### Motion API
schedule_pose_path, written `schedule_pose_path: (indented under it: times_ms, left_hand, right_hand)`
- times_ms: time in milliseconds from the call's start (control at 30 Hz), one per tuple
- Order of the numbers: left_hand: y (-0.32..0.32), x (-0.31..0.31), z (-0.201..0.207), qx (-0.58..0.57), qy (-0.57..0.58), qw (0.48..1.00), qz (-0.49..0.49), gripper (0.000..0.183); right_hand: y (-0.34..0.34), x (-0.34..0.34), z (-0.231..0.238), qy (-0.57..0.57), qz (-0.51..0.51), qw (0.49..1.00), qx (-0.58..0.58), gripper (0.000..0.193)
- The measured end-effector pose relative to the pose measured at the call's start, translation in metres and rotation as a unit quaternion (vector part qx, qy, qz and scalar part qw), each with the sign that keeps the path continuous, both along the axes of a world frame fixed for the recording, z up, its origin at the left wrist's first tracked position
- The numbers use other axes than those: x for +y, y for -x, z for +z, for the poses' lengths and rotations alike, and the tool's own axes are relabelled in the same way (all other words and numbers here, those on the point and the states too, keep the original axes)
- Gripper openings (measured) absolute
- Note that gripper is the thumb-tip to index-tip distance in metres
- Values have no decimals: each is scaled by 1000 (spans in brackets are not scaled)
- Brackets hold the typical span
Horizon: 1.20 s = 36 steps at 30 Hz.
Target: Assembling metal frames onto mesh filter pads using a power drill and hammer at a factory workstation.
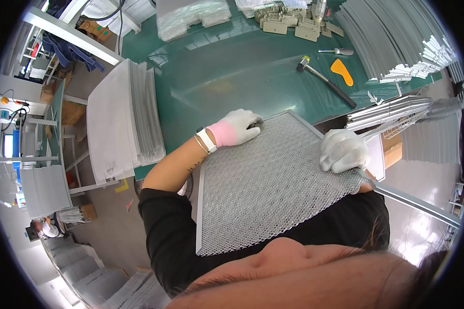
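A silver metal mesh panel slants between the bench edge and my black-clad body. Thin metal framing runs along its left, far and right sides; the edge nearest me shows bare mesh. My left hand, in a white glove with a pink cuff, curls over the panel's far edge. At the right edge, my gloved right hand is closed in a fist around the panel; its fingertips are partly hidden. From just beyond that fist, a metal frame strip sticks out to the lower right, apart from the mesh.
On the green bench lie a mallet, a yellow scraper and a screwdriver. Beige plastic parts sit at the back. Mesh stacks stand left; pale strips fill the far right. Another person is distant left.
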<state>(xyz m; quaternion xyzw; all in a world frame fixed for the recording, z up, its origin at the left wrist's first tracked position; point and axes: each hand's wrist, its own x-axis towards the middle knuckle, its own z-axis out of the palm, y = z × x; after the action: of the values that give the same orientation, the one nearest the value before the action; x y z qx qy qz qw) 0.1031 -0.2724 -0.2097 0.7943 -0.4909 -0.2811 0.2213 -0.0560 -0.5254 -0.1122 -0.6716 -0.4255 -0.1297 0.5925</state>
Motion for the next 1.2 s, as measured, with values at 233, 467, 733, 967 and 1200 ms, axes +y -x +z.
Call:
schedule_pose_path:
  times_ms: [233,467,733,967,1200]
  left_hand:
    - [11,-20,9,-118,-117,986,-14,31]
    - [-11,-6,12,3,-53,998,-35,37]
    - [4,114,97,263,583,741,-206,60]
    - [33,78,99,-197,628,599,456,14]
    - [13,74,105,-116,658,586,458,32]
  right_hand:
    - [-1,-1,1,-13,-17,1000,-7,28]
    - [-7,9,-6,-148,-29,989,-6,44]
    - [-79,18,0,-228,-234,939,104,13]
    - [-110,20,-73,-104,-229,938,240,54]
    - [-96,26,-155,159,-415,859,255,92]
